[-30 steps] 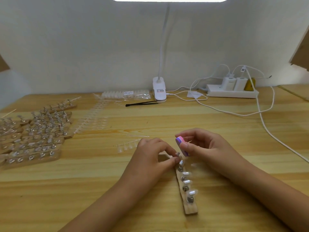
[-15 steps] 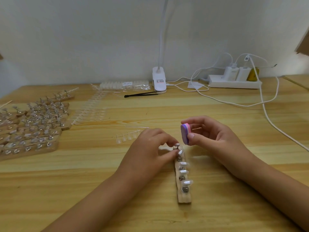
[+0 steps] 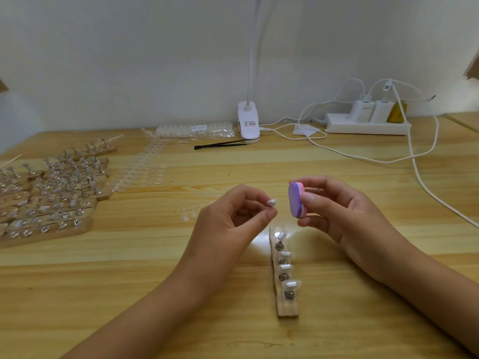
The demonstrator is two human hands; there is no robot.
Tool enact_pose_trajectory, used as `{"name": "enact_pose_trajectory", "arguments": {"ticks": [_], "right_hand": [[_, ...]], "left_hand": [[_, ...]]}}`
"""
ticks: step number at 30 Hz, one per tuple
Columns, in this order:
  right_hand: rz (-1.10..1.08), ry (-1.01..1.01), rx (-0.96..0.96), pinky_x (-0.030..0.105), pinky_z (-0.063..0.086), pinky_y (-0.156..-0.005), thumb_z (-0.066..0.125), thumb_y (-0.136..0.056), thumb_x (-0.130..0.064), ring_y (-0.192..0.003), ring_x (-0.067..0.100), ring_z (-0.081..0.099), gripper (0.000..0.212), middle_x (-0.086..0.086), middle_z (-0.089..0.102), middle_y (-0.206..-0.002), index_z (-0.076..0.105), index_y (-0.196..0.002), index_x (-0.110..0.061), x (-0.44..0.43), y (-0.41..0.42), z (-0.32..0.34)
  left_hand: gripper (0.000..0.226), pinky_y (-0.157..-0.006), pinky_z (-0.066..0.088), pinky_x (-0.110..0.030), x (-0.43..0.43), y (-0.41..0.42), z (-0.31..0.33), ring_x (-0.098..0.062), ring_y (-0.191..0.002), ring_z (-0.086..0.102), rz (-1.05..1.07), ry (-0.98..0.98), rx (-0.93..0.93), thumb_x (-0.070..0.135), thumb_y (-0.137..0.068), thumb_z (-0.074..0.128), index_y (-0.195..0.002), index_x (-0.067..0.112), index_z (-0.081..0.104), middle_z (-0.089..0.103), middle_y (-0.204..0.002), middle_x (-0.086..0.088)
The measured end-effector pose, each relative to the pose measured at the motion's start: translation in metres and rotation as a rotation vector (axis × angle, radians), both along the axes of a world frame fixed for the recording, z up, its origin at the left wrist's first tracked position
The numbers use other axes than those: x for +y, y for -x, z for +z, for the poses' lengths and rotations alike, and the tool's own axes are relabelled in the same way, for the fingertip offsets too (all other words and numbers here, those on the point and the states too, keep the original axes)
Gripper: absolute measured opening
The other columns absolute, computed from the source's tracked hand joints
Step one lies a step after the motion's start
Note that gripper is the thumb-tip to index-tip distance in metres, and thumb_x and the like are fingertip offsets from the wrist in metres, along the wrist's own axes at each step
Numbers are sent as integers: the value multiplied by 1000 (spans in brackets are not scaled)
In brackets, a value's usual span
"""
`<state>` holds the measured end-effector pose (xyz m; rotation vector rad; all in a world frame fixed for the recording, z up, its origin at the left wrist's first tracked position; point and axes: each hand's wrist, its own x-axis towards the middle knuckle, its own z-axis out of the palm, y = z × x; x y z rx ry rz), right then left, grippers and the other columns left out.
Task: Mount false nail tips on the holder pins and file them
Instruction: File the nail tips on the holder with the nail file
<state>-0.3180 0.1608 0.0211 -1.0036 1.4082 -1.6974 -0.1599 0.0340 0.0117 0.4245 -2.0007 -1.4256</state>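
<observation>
Head view has your left hand (image 3: pixel 230 218) raised just above the worktop (image 3: pixel 103 294), thumb and forefinger curled together and pinching a small pale nail tip (image 3: pixel 272 202). Whether a pin sits under that tip I cannot tell, since your fingers hide it. Your right hand (image 3: pixel 339 213) is just beside it, fingers curled round a small file block (image 3: pixel 296 200) that is purple on its broad face with pink and white layers at the edge. The block stands on end, its broad face turned toward the nail tip, and the two are close but apart. Below your hands a wooden holder strip (image 3: pixel 284 310) lies on the worktop, running away from you, with a row of metal pins along it. Several of those pins carry clear mounted tips (image 3: pixel 291 283). Far to your left, many more loaded holder strips (image 3: pixel 57 193) lie packed side by side. Next to them are racks of clear loose tips (image 3: pixel 145 169). At the back edge you have a clear bag of tips (image 3: pixel 194 130), a white clip lamp (image 3: pixel 248 123) and a thin black tool (image 3: pixel 220 145) lying in front of the lamp. To the right is a white power strip (image 3: pixel 368 126) with plugs in it, and white cables (image 3: pixel 420 177) trail across the wood.
</observation>
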Motion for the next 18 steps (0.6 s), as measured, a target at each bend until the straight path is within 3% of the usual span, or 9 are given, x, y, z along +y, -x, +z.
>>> {"name": "enact_pose_trajectory", "arguments": {"ticks": [3,10,14,18], "right_hand": [[77,26,14,20,53,-67,70,-80,-29,-75,9,64,29,-1,71,-90,72,-108,-25,1,-5,2],[100,41,11,20,53,-68,72,-76,-31,-76,9,66,30,-1,71,-91,73,-105,-25,1,-9,1],[54,66,-45,20,53,-69,72,-76,-28,-79,10,66,28,0,70,-90,74,-104,-24,-1,-7,0],[89,61,-39,20,54,-69,68,-81,-23,-79,9,66,23,-2,71,-90,74,-104,-25,2,-7,0]], "left_hand": [[11,-76,52,-16,2,0,-2,-8,-84,69,-26,50,31,22,-84,75,-83,32,70,72,-84,7],[12,-76,50,-14,0,-1,-1,-8,-83,68,8,103,41,18,-85,74,-84,29,70,71,-82,9],[11,-77,54,-18,6,-3,-1,-10,-83,69,-18,226,30,22,-85,73,-87,32,69,71,-83,11],[17,-74,49,-11,8,-1,-1,-5,-81,68,-9,172,35,17,-87,73,-85,33,68,71,-82,12]]}}
